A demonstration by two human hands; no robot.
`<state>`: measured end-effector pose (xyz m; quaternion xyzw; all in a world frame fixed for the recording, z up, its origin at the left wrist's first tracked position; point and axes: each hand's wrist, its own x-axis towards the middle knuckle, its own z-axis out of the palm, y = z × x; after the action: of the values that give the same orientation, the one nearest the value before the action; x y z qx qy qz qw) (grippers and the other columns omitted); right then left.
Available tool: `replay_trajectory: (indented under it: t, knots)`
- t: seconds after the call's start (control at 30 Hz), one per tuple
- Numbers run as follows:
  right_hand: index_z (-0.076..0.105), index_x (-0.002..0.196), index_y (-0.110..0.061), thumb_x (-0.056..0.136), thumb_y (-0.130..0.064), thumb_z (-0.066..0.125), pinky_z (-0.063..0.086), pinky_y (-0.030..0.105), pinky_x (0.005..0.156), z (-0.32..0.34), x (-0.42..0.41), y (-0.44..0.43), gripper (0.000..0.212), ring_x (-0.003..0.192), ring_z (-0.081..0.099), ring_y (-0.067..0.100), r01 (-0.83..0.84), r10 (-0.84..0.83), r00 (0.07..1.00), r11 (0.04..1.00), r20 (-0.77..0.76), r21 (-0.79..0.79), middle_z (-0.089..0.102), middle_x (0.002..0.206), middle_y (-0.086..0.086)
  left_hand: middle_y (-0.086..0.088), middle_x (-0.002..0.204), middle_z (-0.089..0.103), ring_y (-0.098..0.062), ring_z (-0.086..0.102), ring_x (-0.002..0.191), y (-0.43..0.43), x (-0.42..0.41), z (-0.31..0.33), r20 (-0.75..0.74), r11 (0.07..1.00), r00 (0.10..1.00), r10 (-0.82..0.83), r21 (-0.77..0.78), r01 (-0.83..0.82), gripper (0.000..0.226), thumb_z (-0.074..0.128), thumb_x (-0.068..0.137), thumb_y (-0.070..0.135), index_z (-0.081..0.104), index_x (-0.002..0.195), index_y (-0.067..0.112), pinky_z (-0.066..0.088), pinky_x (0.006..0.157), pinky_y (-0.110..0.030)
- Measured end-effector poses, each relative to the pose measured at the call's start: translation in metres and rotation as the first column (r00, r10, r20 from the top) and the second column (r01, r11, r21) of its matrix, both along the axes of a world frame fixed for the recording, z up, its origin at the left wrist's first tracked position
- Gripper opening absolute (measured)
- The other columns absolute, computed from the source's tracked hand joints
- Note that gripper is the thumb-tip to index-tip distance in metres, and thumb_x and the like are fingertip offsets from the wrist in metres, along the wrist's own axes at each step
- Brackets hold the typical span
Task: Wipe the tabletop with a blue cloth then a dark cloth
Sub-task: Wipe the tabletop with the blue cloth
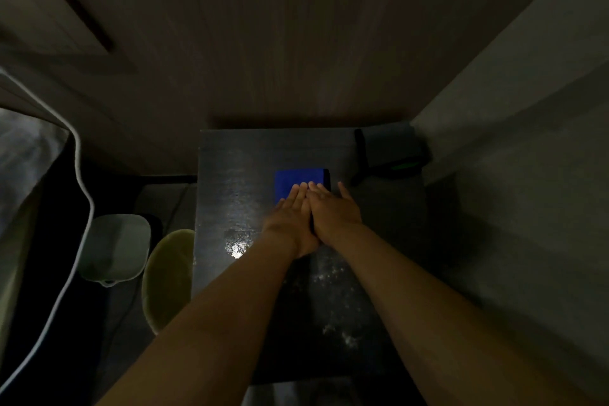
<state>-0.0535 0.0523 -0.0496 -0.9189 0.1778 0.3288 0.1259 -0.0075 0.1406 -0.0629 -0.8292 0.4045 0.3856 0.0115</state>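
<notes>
**Both hands flat on the blue cloth, far half of the tabletop**

A black device (392,164) with a small green light sits at the far right corner of the tabletop (230,181), close to the right hand's outer side but not touching it. White specks (333,273) are scattered over the near right part of the surface, under and between the forearms. Beyond the left edge, lower down, stand a white tub (115,245) and just beside it a yellow-green round thing (168,277). The room is too dim to tell what either holds. A white cable (80,181) curves past them further left.

The blue cloth (293,179) lies folded around the middle of the tabletop's far half. The left hand (291,217) and right hand (334,209) lie side by side, touching, fingers straight and pressed on the cloth's near part, grasping nothing. A dark strip runs along the cloth's right edge; I cannot tell what it is.
</notes>
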Motion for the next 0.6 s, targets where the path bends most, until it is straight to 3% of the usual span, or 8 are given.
replay_trajectory:
  t: [0.6]
  knots:
    - [0.006,0.155,-0.018,0.101,-0.027,0.037,-0.005,0.044,0.122,-0.002,-0.042,-0.042,0.063,0.150,0.003,0.010,0.040,-0.040,0.999,0.999,-0.026,-0.013,0.004,0.163,-0.004,-0.008,0.158,-0.023,-0.020,-0.019,0.146,-0.045,-0.041,0.000,0.002,0.997,0.998,-0.069,0.032,0.069,0.095,0.040,0.091,0.057,-0.019,0.150,0.012,-0.003,0.121,-0.037]
